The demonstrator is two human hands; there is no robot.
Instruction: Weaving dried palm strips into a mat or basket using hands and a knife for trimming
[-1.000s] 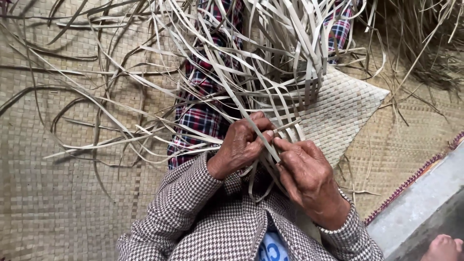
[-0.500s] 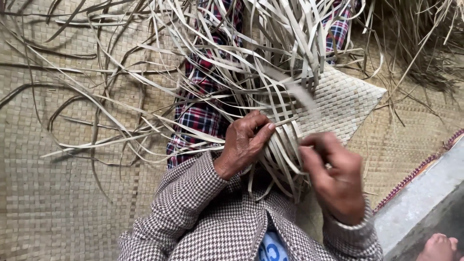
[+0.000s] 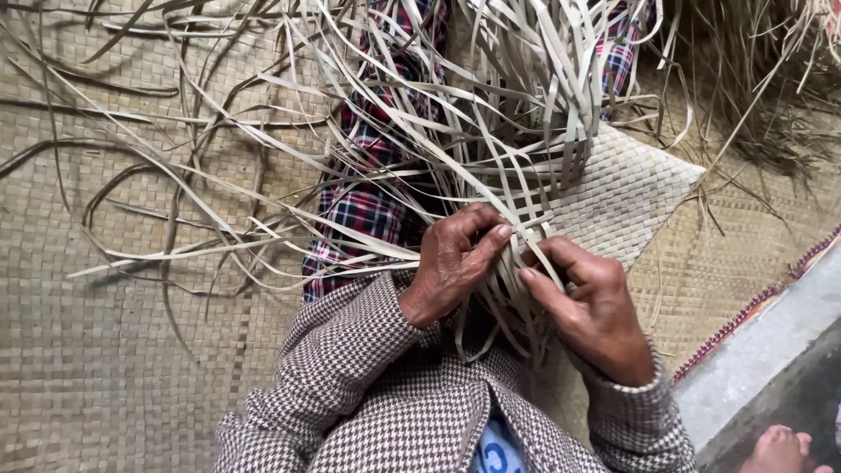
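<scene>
Change: the right hand (image 3: 596, 311), drawn back to the side 0.5 s ago, is again at the weave edge; another strip is being worked in.
Left hand (image 3: 451, 263): pinching pale leaf strips (image 3: 517, 289).
Right hand: fingers grasping 1 strip.
Woven panel (image 3: 618, 197): on the lap, over the floor mat (image 3: 131, 368).
Axis: loose strips run away from the body, fanning outward.

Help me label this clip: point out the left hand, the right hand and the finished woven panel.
left hand (image 3: 451, 263), head view, on the back of the hand.
right hand (image 3: 596, 311), head view, on the back of the hand.
woven panel (image 3: 635, 188), head view, on its flat plaited face.
</scene>
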